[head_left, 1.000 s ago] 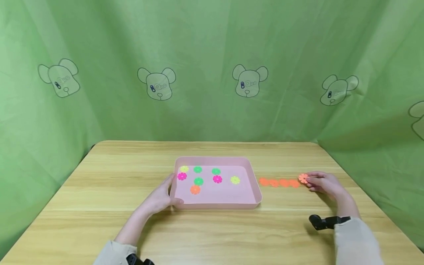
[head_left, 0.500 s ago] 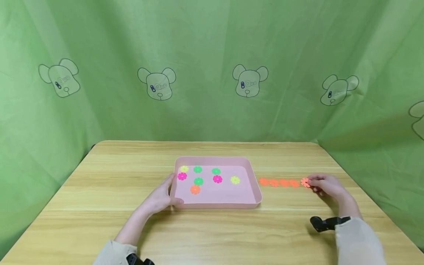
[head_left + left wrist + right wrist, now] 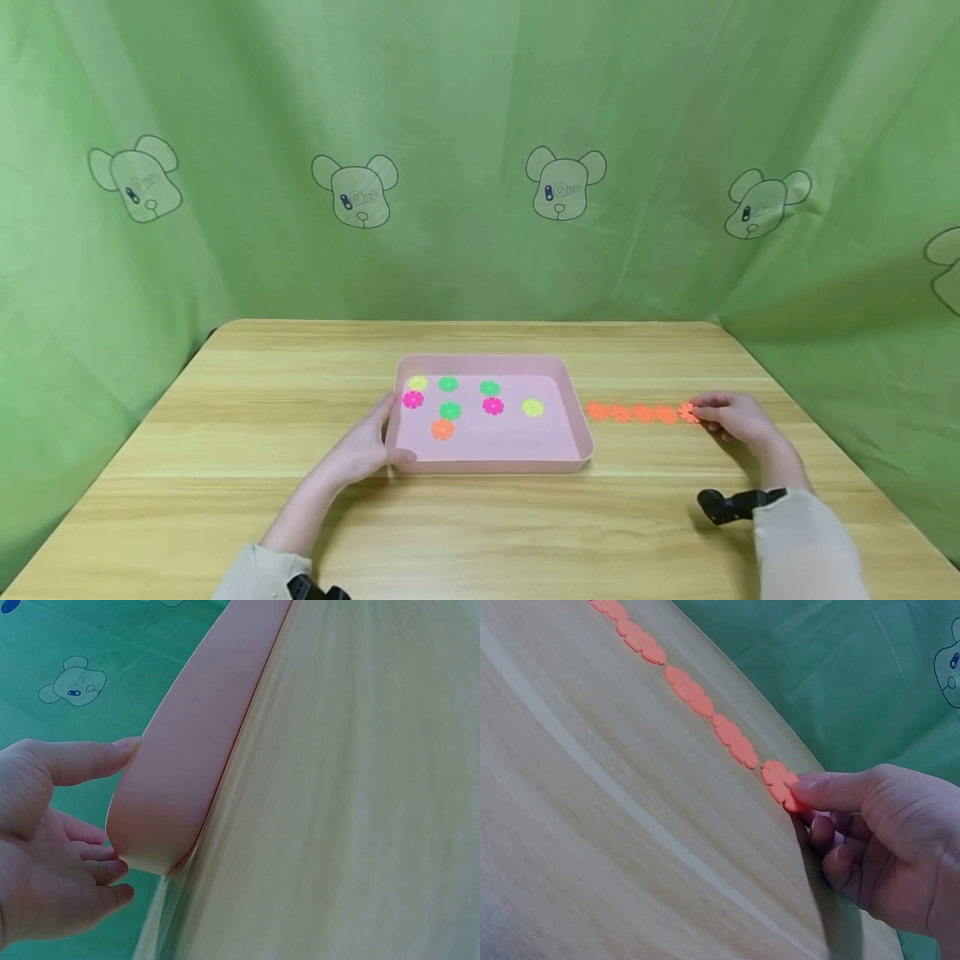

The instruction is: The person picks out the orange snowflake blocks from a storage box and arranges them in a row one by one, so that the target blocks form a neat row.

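Observation:
My right hand point(image 3: 738, 419) pinches an orange notched flower disc point(image 3: 781, 785) between thumb and fingers, tilted low over the wood. This disc is at the right end of a row of orange flower discs point(image 3: 642, 414) on the table, right beside the last one. My left hand point(image 3: 363, 446) holds the near left corner of a shallow pink tray point(image 3: 495, 467), its thumb at the rim and its other fingers along the left wall. Inside the tray lie green point(image 3: 450, 411), magenta point(image 3: 492, 406) and yellow flower discs point(image 3: 532, 407), plus one orange disc point(image 3: 442, 429).
The wooden table point(image 3: 480, 533) reaches back to a green curtain point(image 3: 465, 267) printed with bear heads. Curtain also hangs along both sides. A black wrist strap mount point(image 3: 738, 505) sits on the right wrist, low over the table.
The orange disc in my right hand goes from raised above the row's end to lower, a little right, then slightly back left against the last disc. My left hand and the tray stay still.

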Tool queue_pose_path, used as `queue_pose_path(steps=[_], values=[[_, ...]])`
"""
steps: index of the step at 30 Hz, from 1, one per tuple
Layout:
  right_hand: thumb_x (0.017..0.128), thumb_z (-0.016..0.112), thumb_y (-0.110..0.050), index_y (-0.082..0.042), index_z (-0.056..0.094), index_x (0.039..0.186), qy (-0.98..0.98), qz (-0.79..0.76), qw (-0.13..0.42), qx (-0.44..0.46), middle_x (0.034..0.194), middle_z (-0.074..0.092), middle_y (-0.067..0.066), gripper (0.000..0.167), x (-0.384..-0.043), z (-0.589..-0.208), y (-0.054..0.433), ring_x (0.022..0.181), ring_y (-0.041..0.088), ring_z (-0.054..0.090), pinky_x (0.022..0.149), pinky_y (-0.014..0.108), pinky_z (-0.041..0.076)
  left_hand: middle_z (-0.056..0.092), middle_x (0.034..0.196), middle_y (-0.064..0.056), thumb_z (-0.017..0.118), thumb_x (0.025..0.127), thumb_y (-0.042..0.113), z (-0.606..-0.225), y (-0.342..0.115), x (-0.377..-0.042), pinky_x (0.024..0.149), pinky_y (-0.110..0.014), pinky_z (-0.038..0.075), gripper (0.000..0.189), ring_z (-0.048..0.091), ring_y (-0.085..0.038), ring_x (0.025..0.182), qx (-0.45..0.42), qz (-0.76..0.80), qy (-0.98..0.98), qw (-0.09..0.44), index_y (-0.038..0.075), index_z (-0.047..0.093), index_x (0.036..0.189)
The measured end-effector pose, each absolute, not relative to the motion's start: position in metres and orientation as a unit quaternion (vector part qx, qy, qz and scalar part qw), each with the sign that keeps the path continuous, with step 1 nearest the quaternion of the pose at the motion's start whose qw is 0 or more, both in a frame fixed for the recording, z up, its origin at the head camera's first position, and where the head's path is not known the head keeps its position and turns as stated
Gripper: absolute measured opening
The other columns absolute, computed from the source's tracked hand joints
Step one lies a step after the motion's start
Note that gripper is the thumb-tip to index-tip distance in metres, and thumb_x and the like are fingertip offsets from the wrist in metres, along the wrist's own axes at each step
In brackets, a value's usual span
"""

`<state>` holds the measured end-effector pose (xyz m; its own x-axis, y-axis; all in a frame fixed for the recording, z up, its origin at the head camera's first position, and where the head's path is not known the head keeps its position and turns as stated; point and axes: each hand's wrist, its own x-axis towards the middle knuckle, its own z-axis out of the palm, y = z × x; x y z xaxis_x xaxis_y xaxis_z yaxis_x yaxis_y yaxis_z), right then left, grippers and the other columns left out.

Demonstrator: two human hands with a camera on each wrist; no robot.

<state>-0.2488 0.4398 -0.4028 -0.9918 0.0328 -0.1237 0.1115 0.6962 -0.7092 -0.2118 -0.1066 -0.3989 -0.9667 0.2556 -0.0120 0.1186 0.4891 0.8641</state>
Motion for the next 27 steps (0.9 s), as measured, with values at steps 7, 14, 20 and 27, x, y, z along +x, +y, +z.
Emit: queue_pose_path(steps=[7,14,20,27], values=[[0.093,0.052,-0.016,0.014,0.051,0.118,0.917,-0.394,0.048,0.034,0.08,0.056,0.003,0.039,-0.25,-0.406,0.44,0.069,0.013,0.049,0.057,0.027,0.045,0.018,0.15,-0.021,0.078,0.066,0.007,-0.4,-0.107,-0.212,0.108,-0.056,0.014,0.099,0.018,-0.038,0.136,0.111,0.5,0.856,0.07,-0.004,0.019,0.145],[0.093,0.053,-0.017,0.015,0.049,0.118,0.909,-0.412,0.046,0.035,0.078,0.055,0.002,0.04,-0.251,-0.409,0.443,0.067,0.011,0.05,0.057,0.026,0.047,0.018,0.151,-0.021,0.078,0.066,0.008,-0.4,-0.107,-0.212,0.108,-0.055,0.015,0.099,0.018,-0.038,0.136,0.111,0.497,0.857,0.07,-0.004,0.019,0.145],[0.093,0.054,-0.017,0.015,0.047,0.12,0.901,-0.43,0.046,0.038,0.082,0.059,0.004,0.042,-0.251,-0.409,0.443,0.07,0.011,0.053,0.059,0.026,0.05,0.019,0.15,-0.021,0.078,0.066,0.008,-0.4,-0.107,-0.211,0.109,-0.055,0.014,0.099,0.018,-0.038,0.136,0.112,0.498,0.857,0.069,-0.004,0.02,0.145],[0.094,0.052,-0.016,0.019,0.041,0.124,0.89,-0.454,0.046,0.02,0.093,0.064,0.007,0.047,-0.253,-0.4,0.438,0.078,0.007,0.059,0.069,0.025,0.053,0.018,0.15,-0.021,0.078,0.066,0.008,-0.401,-0.107,-0.212,0.108,-0.055,0.014,0.099,0.018,-0.038,0.136,0.112,0.501,0.855,0.071,-0.004,0.019,0.145]])
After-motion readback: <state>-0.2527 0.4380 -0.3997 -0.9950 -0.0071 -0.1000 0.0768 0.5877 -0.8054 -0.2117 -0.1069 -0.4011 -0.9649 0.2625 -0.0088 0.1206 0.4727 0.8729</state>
